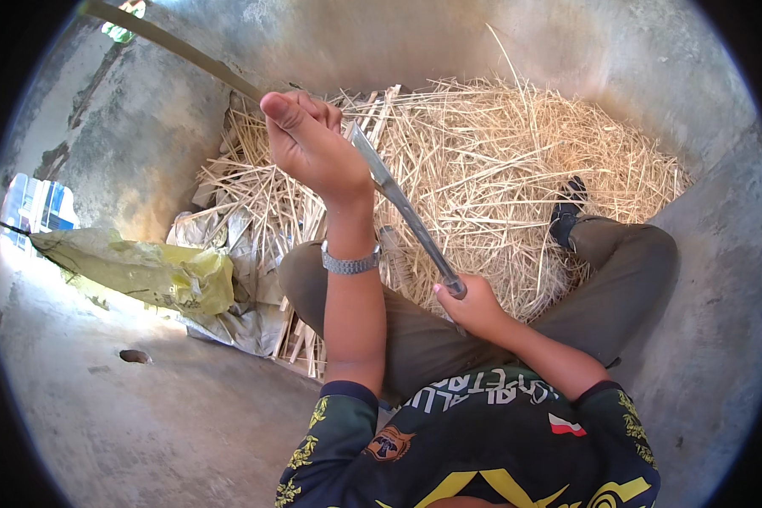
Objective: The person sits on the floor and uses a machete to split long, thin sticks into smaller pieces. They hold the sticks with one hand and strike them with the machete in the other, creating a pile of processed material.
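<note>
My left hand (317, 148) is raised in front of me, its fingers closed around one end of a long greenish-tan strip (173, 46) that looks like split bamboo. From there the strip runs up to the far left, out of view. Lower and to the right, my right hand (474, 309) grips a long knife (411, 216). The metal blade slants up and to the left, and its tip lies beside my left wrist. Part of the blade's edge is hidden behind that wrist. Below both hands are my crossed legs (614, 267).
A heap of pale shavings and thin strips (474, 152) covers the floor ahead. Grey concrete walls (567, 42) curve around it. At the left lie a yellowish plastic sheet (178, 271) and crumpled grey sacking (250, 326). A small hole (135, 356) opens in the concrete.
</note>
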### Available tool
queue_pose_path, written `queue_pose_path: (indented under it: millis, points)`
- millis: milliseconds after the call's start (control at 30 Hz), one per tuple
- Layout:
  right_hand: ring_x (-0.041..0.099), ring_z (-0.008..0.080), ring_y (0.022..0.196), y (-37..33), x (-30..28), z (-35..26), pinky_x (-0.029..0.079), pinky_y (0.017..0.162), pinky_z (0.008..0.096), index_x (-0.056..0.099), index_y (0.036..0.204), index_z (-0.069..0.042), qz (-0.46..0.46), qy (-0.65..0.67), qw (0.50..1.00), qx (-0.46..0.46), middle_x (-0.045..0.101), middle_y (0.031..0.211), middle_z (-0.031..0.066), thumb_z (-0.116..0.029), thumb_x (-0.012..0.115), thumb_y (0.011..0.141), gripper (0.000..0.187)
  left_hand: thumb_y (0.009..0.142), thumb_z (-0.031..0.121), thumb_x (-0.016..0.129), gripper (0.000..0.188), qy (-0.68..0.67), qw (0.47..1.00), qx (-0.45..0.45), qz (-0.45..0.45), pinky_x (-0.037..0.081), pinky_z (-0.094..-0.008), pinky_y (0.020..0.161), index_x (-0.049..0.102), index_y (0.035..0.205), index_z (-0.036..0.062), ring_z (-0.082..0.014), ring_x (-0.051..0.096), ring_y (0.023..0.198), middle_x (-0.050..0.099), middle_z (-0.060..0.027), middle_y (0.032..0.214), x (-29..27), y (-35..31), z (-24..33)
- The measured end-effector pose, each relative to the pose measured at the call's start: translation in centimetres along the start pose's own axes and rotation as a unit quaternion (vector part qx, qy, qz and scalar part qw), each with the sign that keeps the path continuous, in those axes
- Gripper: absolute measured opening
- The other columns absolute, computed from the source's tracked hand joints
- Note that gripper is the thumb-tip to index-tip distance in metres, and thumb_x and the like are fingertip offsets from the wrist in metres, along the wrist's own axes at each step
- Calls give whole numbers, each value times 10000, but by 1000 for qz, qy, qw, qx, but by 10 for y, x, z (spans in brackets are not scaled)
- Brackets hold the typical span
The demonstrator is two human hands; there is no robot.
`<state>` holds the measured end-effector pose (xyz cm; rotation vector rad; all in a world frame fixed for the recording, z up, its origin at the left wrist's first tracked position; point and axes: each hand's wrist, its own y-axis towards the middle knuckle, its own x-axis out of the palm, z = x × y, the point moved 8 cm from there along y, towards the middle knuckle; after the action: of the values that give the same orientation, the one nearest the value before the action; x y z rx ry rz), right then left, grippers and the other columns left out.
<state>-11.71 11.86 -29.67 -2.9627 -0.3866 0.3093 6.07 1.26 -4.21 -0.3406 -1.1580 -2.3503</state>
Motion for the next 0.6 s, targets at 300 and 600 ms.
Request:
queue_pose_path:
  millis: [300, 600]
  points:
    - [450, 61, 482, -7, -23, -30, 376, 465, 289, 562, 721, -39, 44, 20, 999, -19, 507, 549, -17, -227, 664, 943, 308, 1059, 540, 360, 532, 42, 988, 71, -128, 366, -266, 573, 518, 994, 37, -120, 405, 621, 414, -23, 738, 10, 19, 23]
    - [397, 16, 536, -21, -35, -57, 321, 472, 254, 549, 743, -33, 63, 61, 994, -70, 464, 563, -54, -189, 668, 958, 291, 1009, 627, 405, 525, -101, 979, -70, -163, 198, -250, 438, 402, 858, 124, -91, 256, 497, 312, 24, 632, -9, 28, 30]
